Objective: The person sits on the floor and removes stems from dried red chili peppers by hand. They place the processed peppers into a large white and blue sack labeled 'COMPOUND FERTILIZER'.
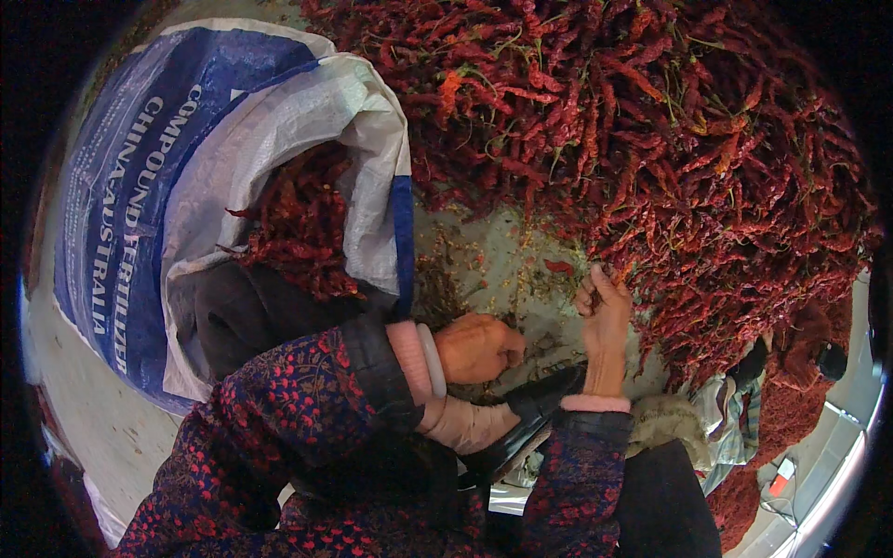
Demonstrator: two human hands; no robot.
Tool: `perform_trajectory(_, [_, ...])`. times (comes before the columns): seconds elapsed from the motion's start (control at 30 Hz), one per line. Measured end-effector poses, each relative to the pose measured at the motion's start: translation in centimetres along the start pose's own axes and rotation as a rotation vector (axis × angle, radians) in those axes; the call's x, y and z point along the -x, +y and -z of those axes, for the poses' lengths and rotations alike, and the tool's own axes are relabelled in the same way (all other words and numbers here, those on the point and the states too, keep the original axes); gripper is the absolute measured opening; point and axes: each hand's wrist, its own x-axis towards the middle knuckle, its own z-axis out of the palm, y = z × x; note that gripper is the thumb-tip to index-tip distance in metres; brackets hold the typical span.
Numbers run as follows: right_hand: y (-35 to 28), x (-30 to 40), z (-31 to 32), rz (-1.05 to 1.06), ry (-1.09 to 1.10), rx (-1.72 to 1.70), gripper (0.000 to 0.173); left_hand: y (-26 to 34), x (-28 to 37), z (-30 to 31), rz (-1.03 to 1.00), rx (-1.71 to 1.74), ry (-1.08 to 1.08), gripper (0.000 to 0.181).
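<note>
My right hand (pixel 603 301) is raised at the near edge of a large heap of dried red chillies (pixel 593 125). Its fingers are curled in a pinch, and a small dark red bit, apparently a piece of chilli, shows between them. Lower and to the left, my left hand (pixel 478 347) is bent into a loose fist with its back upward. The inside of that fist is hidden, and no held thing shows. Left of it stands a blue and white woven fertilizer sack (pixel 286 132), its mouth rolled back, with dried chillies (pixel 300 230) inside.
Loose seeds and stems are scattered on the concrete floor (pixel 499 251) between sack and heap. A dark shoe (pixel 537 408) lies under my forearms. To the right are a fluffy beige item (pixel 670 425), a striped bag (pixel 725 418) and another reddish heap (pixel 788 418).
</note>
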Motion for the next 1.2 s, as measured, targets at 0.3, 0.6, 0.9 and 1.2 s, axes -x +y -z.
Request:
perform_trajectory(0.3, [1.5,-1.8,-0.4,0.487,-0.019,1.315,0.027,-0.1,0.1,-0.2,-0.007,-0.091,0.006,0.014])
perform_trajectory(0.6, [0.0,-1.7,-1.1,0.408,0.051,1.254,0.027,0.2,0.1,0.0,0.052,-0.075,-0.003,0.017])
perform_trajectory(0.9, [-1.0,2.4,-0.7,-0.039,-0.017,-0.142,0.011,-0.6,-0.8,0.6,0.135,0.337,0.302,0.014])
perform_trajectory(1.2, [2.1,6.0,-4.9,-0.024,-0.058,0.046,0.014,0.0,-0.9,0.8,0.234,0.516,0.255,0.016])
